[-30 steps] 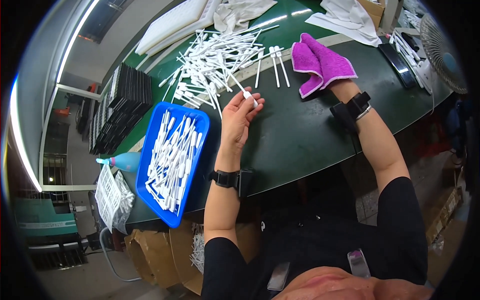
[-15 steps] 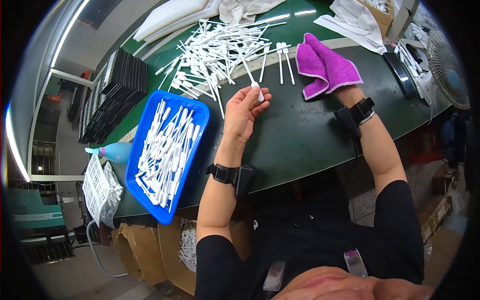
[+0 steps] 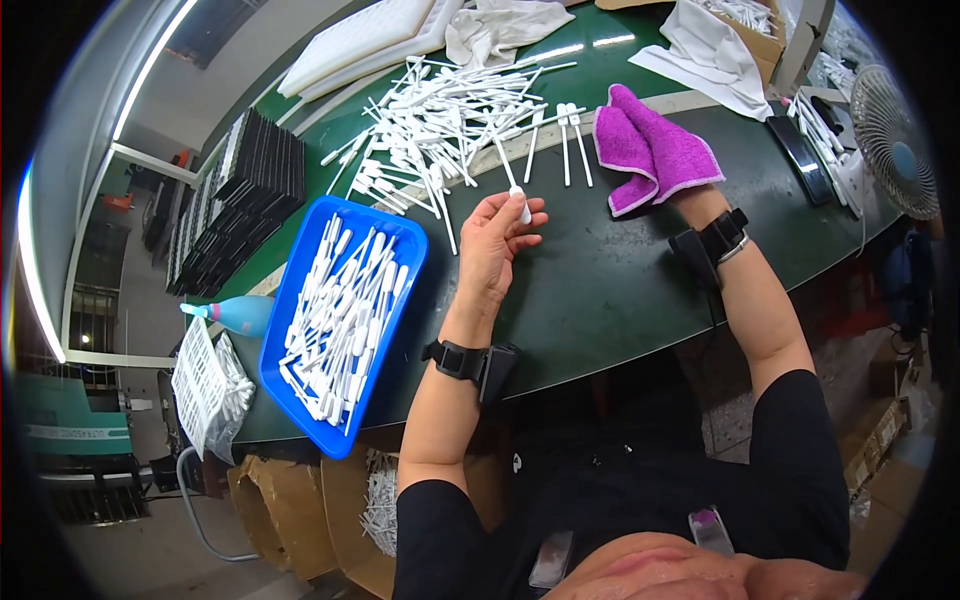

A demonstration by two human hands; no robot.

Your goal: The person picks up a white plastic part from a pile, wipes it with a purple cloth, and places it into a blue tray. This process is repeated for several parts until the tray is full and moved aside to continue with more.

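Note:
Between the thumb and fingers of my left hand (image 3: 492, 242) is a white swab-like stick (image 3: 521, 206), gripped at its thick rounded head. Its thin shaft points up and away toward the pile of similar white sticks (image 3: 425, 115) on the green table. A purple cloth (image 3: 655, 155) with a pale edge covers my right hand (image 3: 700, 203) and is held there, folded into two flaps. My right fingers are hidden under it; only the wrist side shows. Just left of the cloth, two separate white sticks (image 3: 566, 150) lie side by side.
At my left a blue tray (image 3: 420, 262) holds many white sticks. Beside it are a light-blue squeeze bottle (image 3: 240, 314), a bagged bundle (image 3: 232, 385) and stacked black trays (image 3: 255, 170). White cloths (image 3: 705, 60), a black case (image 3: 798, 160) and a fan (image 3: 892, 145) sit at the right.
The whole view has shifted slightly, so things appear a little lower. Both hands keep nearly the same pose, with the stick and the cloth still held.

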